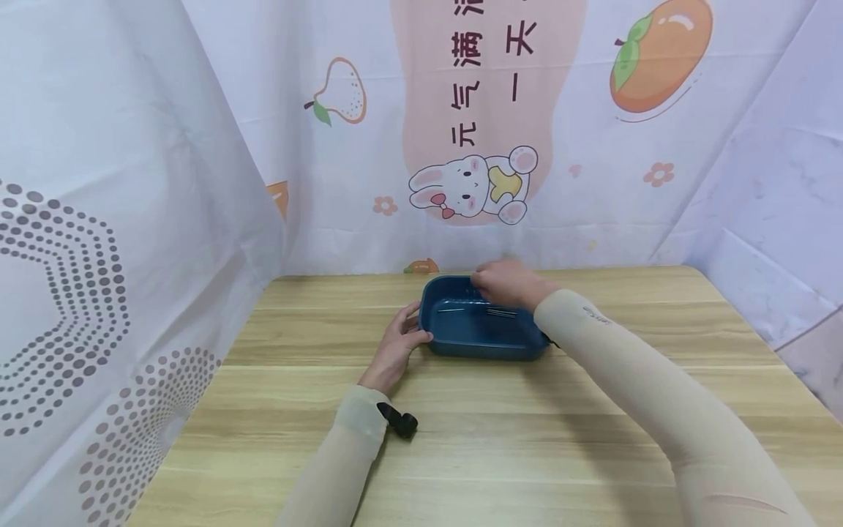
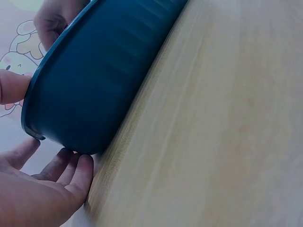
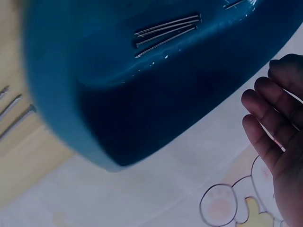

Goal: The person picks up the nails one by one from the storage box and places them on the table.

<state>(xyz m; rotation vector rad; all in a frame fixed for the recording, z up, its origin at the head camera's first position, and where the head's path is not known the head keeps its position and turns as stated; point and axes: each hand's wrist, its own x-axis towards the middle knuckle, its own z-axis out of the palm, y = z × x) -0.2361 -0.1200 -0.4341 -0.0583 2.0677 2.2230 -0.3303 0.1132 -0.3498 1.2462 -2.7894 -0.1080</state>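
Note:
A dark blue plastic basin (image 1: pixel 487 350) stands on the wooden table near its back edge. My left hand (image 1: pixel 397 342) grips the basin's left end, thumb at the rim (image 2: pixel 29 94) and fingertips against the outer wall. My right hand (image 1: pixel 506 284) is over the basin's back rim. The right wrist view shows its fingers (image 3: pixel 265 109) loosely bent, with nothing seen in them. Inside the basin several metal nails (image 3: pixel 165 32) lie side by side on the floor, and another thin nail (image 3: pixel 234 4) lies apart from them.
Several more nails (image 3: pixel 16 113) lie on the table outside the basin's right end, hidden behind the right arm in the head view. A printed cloth (image 1: pixel 356 183) hangs behind the table's back edge, and a dotted white cloth (image 1: pixel 132 219) hangs along the left.

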